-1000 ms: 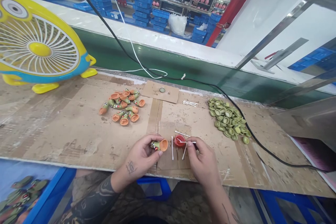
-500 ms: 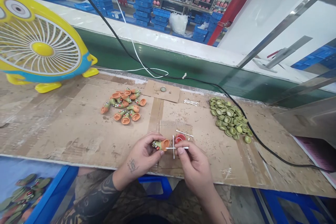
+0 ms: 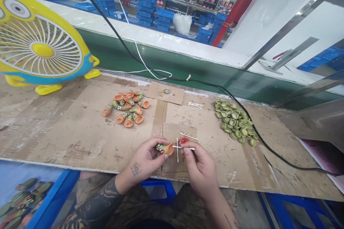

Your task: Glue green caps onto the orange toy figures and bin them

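- Left hand (image 3: pixel 143 161) clenched round painted figure (image 3: pixel 163 149), near centre of bench.
- Right hand (image 3: pixel 200 173) pinches swab (image 3: pixel 185 147) by shaft, tip at figure's orange end.
- Red cap (image 3: pixel 184 141) just far of swab.
- Figure looks light, stiff, possibly slippery; best held by body.

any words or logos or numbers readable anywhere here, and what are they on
Nothing can be read.
The small dark tattoo on the back of the left hand is too blurred to tell whether it holds letters.
The stacked blue plastic crates in the background are too small to show any markings.
The yellow-and-blue cartoon desk fan shows no text.
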